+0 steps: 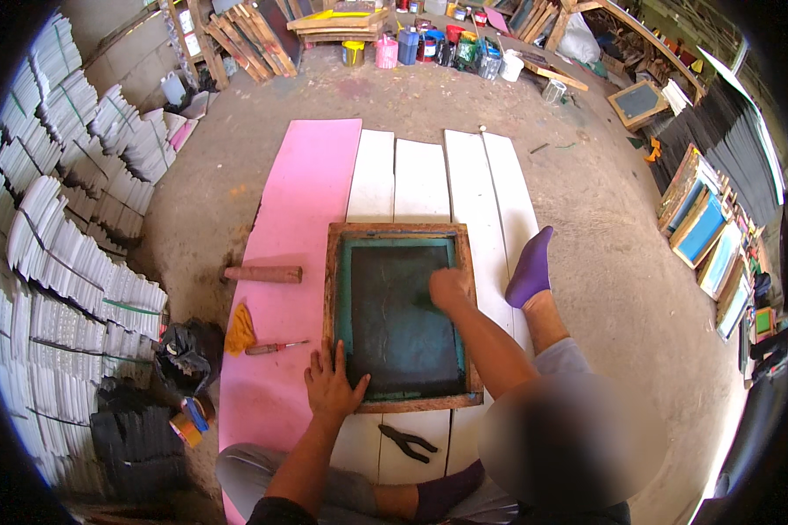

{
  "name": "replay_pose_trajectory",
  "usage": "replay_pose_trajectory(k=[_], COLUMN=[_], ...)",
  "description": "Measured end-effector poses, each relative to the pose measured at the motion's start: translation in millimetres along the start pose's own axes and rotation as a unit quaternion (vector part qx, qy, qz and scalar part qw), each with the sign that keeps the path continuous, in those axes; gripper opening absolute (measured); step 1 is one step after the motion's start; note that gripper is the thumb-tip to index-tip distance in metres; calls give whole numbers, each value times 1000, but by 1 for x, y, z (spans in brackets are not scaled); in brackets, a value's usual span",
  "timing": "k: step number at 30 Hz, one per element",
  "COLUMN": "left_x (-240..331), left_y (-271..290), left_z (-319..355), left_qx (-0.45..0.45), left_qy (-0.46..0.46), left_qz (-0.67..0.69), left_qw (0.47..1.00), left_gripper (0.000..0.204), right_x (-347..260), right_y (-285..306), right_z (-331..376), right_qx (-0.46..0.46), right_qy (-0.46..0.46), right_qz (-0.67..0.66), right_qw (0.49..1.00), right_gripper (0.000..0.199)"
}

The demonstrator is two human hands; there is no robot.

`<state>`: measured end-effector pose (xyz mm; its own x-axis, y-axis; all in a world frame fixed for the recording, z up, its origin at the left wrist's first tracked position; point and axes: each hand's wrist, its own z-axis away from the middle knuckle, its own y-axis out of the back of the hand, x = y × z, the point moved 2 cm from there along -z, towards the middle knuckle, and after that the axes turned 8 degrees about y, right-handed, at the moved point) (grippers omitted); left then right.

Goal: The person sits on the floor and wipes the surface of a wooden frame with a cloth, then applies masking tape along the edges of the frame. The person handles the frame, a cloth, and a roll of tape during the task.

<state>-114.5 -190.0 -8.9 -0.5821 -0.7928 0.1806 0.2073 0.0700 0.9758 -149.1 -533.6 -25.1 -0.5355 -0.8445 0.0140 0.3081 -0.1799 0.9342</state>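
Observation:
A wooden-framed printing screen (475, 367) with dark mesh and a teal border lies flat in front of me. My left hand (331, 385) rests with spread fingers on the frame's lower left edge, holding nothing. Over the mesh's right side, near the frame's right rail, my right hand (449, 290) is closed in a fist. Something dark green shows just under it, too hidden to name. Below the frame lie black-handled pliers (408, 443). To its left are a screwdriver (277, 348), a mustard cloth (240, 330) and a pinkish-brown cylinder (263, 275).
Pink (311, 192) and white boards (422, 179) lie under the screen. My purple-socked foot (531, 267) extends along the right. Stacked white sheets (70, 271), a black bag (188, 354) and tape rolls (186, 429) stand left. Paint containers (408, 45) line the back; more screens (702, 229) lean right.

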Motion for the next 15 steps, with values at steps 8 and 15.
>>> replay_pose_trajectory(k=[8, 15], left_x=[8, -2], left_y=[-5, 6], left_z=[-5, -2], left_qx=[0, 1], left_qy=[-13, -4], left_qz=[-4, 35], left_qw=[1000, 999], left_gripper=[94, 101], right_x=[22, -28], right_y=[9, 25], right_z=[18, 49], right_qx=[192, 43], right_qy=[-21, 9], right_qz=[54, -43], right_qw=[980, 998], right_gripper=[15, 17])
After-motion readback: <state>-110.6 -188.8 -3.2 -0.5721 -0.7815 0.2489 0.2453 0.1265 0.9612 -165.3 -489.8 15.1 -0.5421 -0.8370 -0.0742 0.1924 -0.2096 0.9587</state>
